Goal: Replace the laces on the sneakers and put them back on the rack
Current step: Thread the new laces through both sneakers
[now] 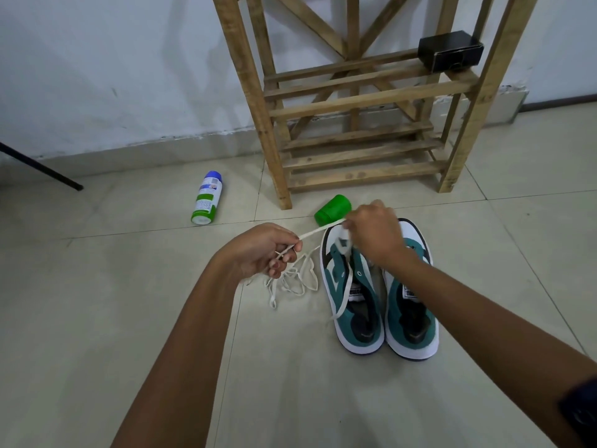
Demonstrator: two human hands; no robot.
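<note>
Two teal-and-white sneakers stand side by side on the tiled floor, toes toward the wooden rack [365, 98]. A white lace [315, 231] runs taut from the toe end of the left sneaker [352, 302] to my left hand [261, 250], which pinches it. My right hand [374, 234] is over the left sneaker's toe end and pinches the lace there. The lace's other end trails down over the left sneaker's tongue. The right sneaker [412, 315] has no lace that I can see. A loose tangle of white lace [290, 282] lies on the floor under my left hand.
A green cap [332, 210] lies on its side by the rack's front left leg. A spray can [206, 198] lies on the floor to the left. A black box [450, 54] sits on the rack's upper shelf. A black pole [42, 166] slants in at the far left.
</note>
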